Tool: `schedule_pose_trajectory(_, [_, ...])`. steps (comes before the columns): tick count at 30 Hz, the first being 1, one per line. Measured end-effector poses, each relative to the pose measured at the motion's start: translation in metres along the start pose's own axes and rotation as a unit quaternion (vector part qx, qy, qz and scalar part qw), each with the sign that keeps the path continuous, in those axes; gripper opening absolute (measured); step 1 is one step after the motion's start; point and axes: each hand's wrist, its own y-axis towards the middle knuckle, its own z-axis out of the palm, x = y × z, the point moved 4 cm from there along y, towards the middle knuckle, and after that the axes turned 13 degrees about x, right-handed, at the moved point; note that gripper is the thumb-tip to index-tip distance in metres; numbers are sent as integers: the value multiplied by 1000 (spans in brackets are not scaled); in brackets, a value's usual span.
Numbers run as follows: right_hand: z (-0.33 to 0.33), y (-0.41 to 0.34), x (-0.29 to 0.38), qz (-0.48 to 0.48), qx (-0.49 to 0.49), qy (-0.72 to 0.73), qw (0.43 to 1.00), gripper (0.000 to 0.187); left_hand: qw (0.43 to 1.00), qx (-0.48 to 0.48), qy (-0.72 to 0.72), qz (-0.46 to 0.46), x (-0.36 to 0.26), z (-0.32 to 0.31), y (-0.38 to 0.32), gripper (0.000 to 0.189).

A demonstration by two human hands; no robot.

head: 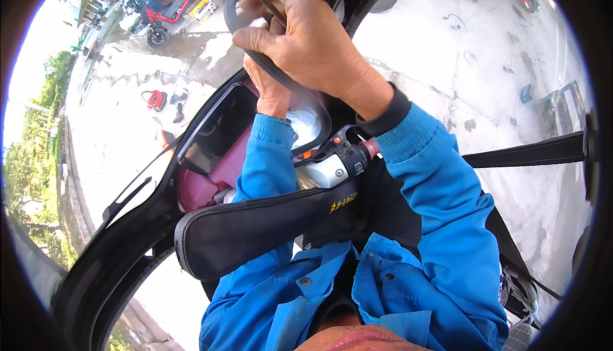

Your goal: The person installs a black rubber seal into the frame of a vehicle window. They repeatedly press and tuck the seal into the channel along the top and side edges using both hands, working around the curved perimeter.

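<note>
My right hand point(311, 47) is raised at the top centre, its fingers closed round a thin dark rod. A flat dark strip point(273, 69) curves beneath this hand and loops at its left side. Behind it, my left hand point(265, 80) reaches up, its fingers mostly hidden, so its grip does not show. Below the hands are a handlebar switch housing point(352, 152) with orange buttons, a white cylindrical part point(324, 173), and a pink vehicle panel point(230, 159). A long black padded case point(249, 231) with yellow writing lies across my forearms' lower side.
A black curved vehicle frame point(139, 221) arches round my left side. A black strap point(522, 152) crosses at right. On the concrete outside lie a red bag-like object point(154, 100) and a small blue box point(526, 93). Parked scooters point(167, 8) stand at the upper left.
</note>
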Motion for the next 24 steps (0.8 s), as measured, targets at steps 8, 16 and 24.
schedule_pose_trajectory(8, [16,-51,-43,126,62,50,989,44,994,-36,-88,-54,-3,-21,11,24])
schedule_pose_trajectory(16, [5,-80,-111,279,18,-73,957,40,980,74,172,-72,-42,-35,33,41])
schedule_pose_trajectory(24, [28,-78,-127,291,-1,-90,952,28,985,107,95,-97,-16,-44,41,42])
